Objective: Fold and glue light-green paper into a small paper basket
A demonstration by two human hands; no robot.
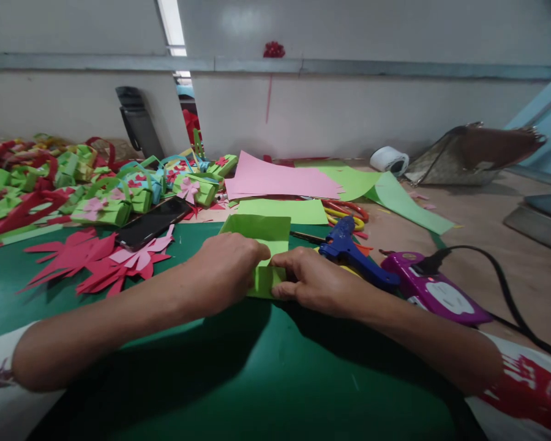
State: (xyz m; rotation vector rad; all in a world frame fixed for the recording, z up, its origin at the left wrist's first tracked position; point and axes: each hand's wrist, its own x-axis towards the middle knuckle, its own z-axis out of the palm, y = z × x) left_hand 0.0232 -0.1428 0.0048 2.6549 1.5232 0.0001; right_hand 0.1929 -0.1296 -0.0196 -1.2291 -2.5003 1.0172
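Observation:
A folded sheet of light green paper [258,228], with walls standing up like a small open box, is on the green mat [275,380] in front of me. My left hand [232,263] grips its left side, fingers curled and thumb reaching inside. My right hand [312,278] pinches the near right edge between thumb and fingers. Just beyond my right hand lies a blue glue gun [349,248]. Red paper flower cutouts [73,251] and a pink one [144,250] lie left of my left arm.
A black phone [153,222] lies left, before finished paper bags [103,208]. Pink sheets [280,177] and green sheets [282,211] lie behind. Scissors [349,211] lie near the glue gun. A purple power strip [434,291] with a black cord sits right; a handbag [477,153] stands behind.

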